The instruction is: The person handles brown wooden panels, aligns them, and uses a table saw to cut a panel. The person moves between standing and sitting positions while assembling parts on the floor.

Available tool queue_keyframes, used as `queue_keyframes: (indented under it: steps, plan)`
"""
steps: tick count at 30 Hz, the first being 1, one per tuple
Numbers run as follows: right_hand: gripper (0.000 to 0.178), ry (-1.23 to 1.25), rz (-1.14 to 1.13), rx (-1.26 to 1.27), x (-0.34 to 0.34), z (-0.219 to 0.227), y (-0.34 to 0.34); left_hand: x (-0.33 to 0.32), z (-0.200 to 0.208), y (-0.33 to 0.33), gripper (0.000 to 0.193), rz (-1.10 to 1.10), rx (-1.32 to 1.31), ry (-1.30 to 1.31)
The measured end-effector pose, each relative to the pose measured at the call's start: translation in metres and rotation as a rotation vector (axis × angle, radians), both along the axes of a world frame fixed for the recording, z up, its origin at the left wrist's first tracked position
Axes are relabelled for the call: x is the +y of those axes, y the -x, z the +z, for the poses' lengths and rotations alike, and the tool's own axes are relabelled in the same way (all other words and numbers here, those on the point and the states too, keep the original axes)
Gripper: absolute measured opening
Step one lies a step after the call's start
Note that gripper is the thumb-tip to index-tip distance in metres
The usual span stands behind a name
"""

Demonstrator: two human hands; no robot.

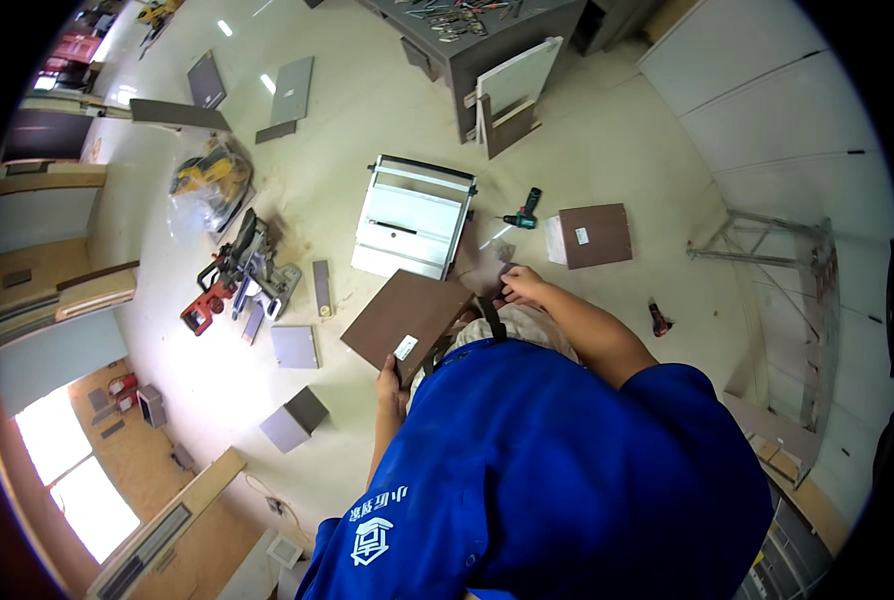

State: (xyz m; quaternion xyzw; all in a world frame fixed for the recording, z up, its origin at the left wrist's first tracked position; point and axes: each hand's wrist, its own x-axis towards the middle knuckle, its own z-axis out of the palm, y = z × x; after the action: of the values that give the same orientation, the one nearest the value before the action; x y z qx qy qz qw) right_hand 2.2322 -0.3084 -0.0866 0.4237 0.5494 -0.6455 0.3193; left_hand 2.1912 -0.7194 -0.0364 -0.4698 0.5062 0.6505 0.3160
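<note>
A brown wooden board piece [399, 318] with a white label is tilted in front of my body; it looks box-like, though its inner side is mostly hidden. My left hand [391, 384] grips its near left edge, with fingers wrapped around it. On the other side of the piece, my right hand [520, 286] is closed, its fingers curled near a small dark item I cannot make out. Just ahead is a white-topped table saw [412, 218]. A green and black cordless drill [528, 210] lies on the floor beyond my right hand.
Left of me stand a miter saw [242, 275] and a yellow tool under plastic [212, 180]. Grey boards [295, 347] and a small box [295, 418] lie nearby. At right are a brown box [595, 237], a red-black tool [659, 318] and a metal ladder [817, 300]. A workbench [517, 40] stands ahead.
</note>
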Motion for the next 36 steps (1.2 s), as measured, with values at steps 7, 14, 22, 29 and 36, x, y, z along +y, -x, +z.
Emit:
queue_keyframes:
  steps: [7, 14, 22, 29, 36]
  plan:
    - [0.029, -0.276, -0.24, -0.205, 0.057, 0.029, -0.13, -0.036, -0.058, 0.038, 0.036, 0.025, -0.13, 0.294]
    - [0.033, 0.14, -0.105, -0.446, -0.076, 0.069, -0.282, -0.138, -0.106, 0.052, 0.057, -0.26, -0.229, 0.54]
    - [0.03, 0.071, -0.211, -0.42, -0.177, 0.066, -0.327, -0.183, -0.093, 0.083, 0.058, -0.655, -0.217, 0.81]
    - [0.028, -0.15, -0.227, -0.301, -0.094, 0.051, -0.272, -0.164, -0.088, 0.11, 0.06, -0.853, -0.126, 0.883]
    - [0.026, -0.228, -0.182, -0.263, -0.001, 0.049, -0.248, -0.028, -0.045, 0.093, 0.052, -0.829, 0.213, 0.858]
